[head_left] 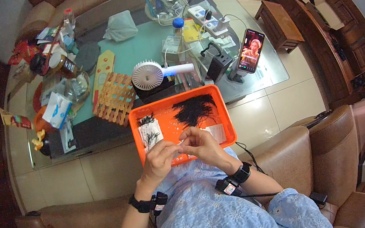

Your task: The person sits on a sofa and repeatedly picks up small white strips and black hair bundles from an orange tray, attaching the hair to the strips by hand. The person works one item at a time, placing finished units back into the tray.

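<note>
Over the near side of an orange tray (226,106), my left hand (158,158) and my right hand (199,144) meet with pinched fingertips. Whatever lies between the fingers is too small to name. Inside the tray, a loose heap of thin black strands (194,109) fills the far right. At the left lies a white paper card (150,132) with short black pieces on it. Another whitish card (216,133) rests by my right hand. Tiny white bits are scattered over the tray's floor. The tray sits at my lap, against the table's near edge.
A glass table (144,37) stands beyond the tray. On it are a white handheld fan (149,75), a lit phone (250,50), a black charger block (219,66), a slatted wooden mat (115,98), a power strip (207,19) and jars. A brown sofa (287,154) surrounds me.
</note>
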Available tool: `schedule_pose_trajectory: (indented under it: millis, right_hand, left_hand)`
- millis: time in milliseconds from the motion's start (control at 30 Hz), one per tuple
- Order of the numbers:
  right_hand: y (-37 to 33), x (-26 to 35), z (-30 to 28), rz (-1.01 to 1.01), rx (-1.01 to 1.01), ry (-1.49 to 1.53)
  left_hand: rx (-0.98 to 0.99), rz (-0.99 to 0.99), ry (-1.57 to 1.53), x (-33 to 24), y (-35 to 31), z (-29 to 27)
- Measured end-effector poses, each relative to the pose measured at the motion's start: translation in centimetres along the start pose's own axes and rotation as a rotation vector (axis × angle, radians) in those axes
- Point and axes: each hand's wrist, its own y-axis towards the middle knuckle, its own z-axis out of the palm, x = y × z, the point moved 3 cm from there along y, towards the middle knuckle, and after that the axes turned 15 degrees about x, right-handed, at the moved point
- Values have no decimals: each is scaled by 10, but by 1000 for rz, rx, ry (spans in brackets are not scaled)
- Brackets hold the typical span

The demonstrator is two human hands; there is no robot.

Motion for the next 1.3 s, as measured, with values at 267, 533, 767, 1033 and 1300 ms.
schedule_pose_trajectory:
  millis: [267, 533, 767, 1033, 1300]
  right_hand:
    - [0, -1, -1, -14, -93, 76]
    - [-1, 4, -1, 46, -61, 149]
    - [1, -1, 0, 59, -80, 144]
    - [0, -2, 3, 28, -137, 133]
    - [-1, -5, 2, 0, -130, 315]
  left_hand:
    - [-144, -300, -344, 17, -4, 3]
    - [-260, -423, -643, 25, -10, 12]
    - [-225, -371, -223, 12, -5, 5]
    - [-189, -245, -15, 9, -7, 10]
    - [-180, -192, 120, 9, -8, 12]
